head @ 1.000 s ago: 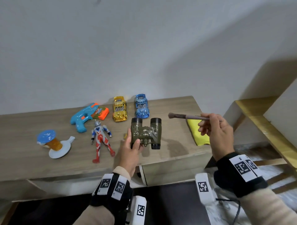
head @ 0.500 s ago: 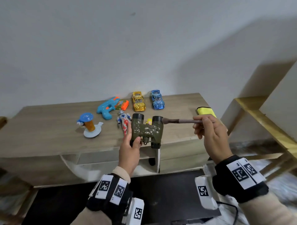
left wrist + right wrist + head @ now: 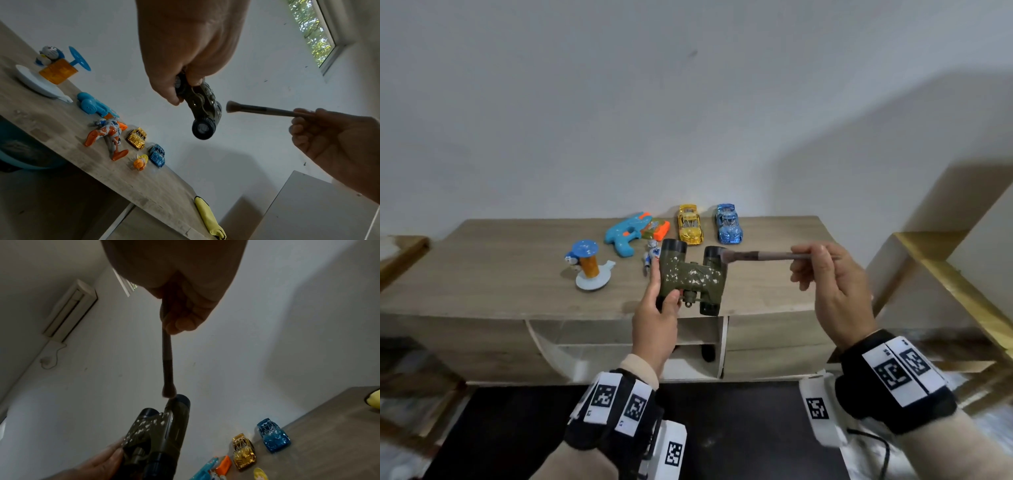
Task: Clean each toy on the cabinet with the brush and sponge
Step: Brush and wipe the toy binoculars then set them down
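Two hands work above a wooden cabinet (image 3: 482, 274): the left hand (image 3: 655, 325) grips a camouflage-green toy binoculars (image 3: 690, 279) by its near barrel, thumb and fingers wrapped round it, holding it in the air over the cabinet's front edge, while the right hand (image 3: 832, 294) pinches the handle of a slim brush (image 3: 760, 255) between thumb and fingertips. Bristles sit at the rim of the far barrel; the wrist views leave it unclear whether they touch or hover just beside it. Pale flecks dot the binoculars' body. Brushing well likely means light strokes outward from the lens rims and down across the flecked casing, turning the toy in the left hand so each face meets the bristles, with the grip firm enough that it does not twist. On the cabinet wait a gold car (image 3: 690, 224), a blue car (image 3: 728, 224), a water pistol (image 3: 625, 233), an action figure (image 3: 651, 255) and, seen from the left wrist, the yellow sponge (image 3: 207, 217) near the end.
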